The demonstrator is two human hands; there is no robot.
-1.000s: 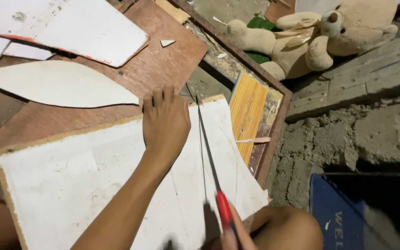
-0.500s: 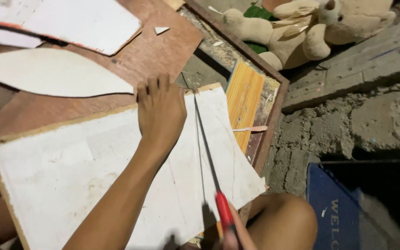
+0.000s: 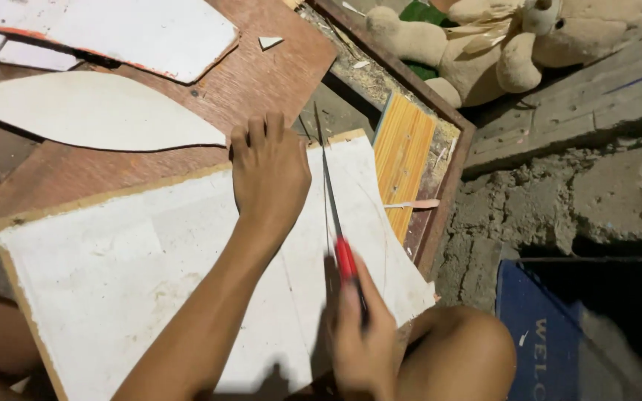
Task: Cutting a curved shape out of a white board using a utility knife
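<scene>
Two hands work a rough white board (image 3: 150, 275): left hand (image 3: 269, 174) pressed flat, fingers together; right hand (image 3: 362, 334), somewhat blurred, seemingly wrapped around a red-handled saw (image 3: 334, 215), thin blade pointing away.

Lighting: I see one warm, hard source near the camera, bright on the white board (image 3: 135, 275), with corners falling dark. Shadows: short, beneath the left hand (image 3: 269, 174). Blur: right hand (image 3: 362, 334) motion-smeared; elsewhere sharp.

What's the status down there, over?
Left hand flat on white board, pinning it. Right hand grips red-handled saw, blade in the board's far edge. Stuffed bear lies well clear, beyond the frame.
</scene>
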